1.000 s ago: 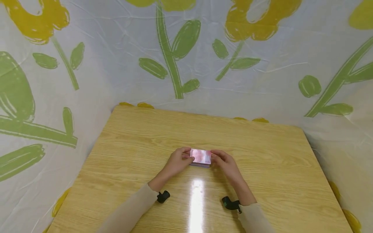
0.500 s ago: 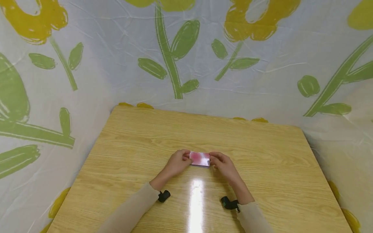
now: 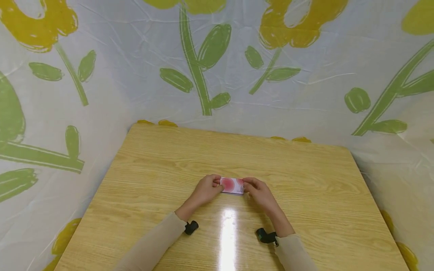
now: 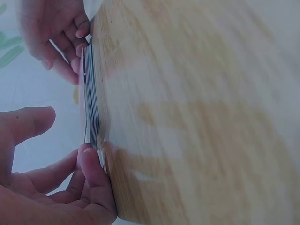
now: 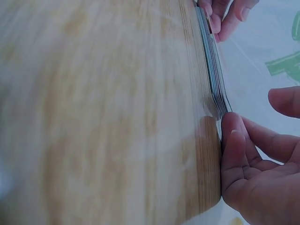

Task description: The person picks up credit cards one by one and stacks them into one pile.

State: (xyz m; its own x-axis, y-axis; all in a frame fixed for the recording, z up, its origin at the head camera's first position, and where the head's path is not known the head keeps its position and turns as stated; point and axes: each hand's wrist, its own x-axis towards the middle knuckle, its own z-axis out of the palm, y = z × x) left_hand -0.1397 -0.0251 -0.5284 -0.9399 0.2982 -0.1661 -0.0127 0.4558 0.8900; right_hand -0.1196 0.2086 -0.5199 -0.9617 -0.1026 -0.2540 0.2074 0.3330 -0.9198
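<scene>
A small stack of cards (image 3: 232, 185) lies flat near the middle of the table, its top card white with pink circles. In the left wrist view the many thin layers of the stack (image 4: 92, 103) show edge-on, nearly flush. My left hand (image 3: 207, 189) holds the left end with curled fingers; its thumb (image 4: 35, 123) stands raised off the stack. At the opposite end my right hand (image 3: 260, 191) holds the short edge with bent fingertips (image 5: 233, 129), its thumb (image 5: 285, 101) also lifted away.
The wood-grain table (image 3: 162, 158) carries a bright light reflection (image 3: 228, 241) in front of the hands. Black wrist cameras (image 3: 191, 227) jut inward from both sleeves. A flower-printed cloth (image 3: 135, 75) surrounds the table's back and sides.
A second ago the top of the stack sat higher and offset, with lower cards showing at the near edge. It has come down and lines up more evenly; both hands moved slightly nearer.
</scene>
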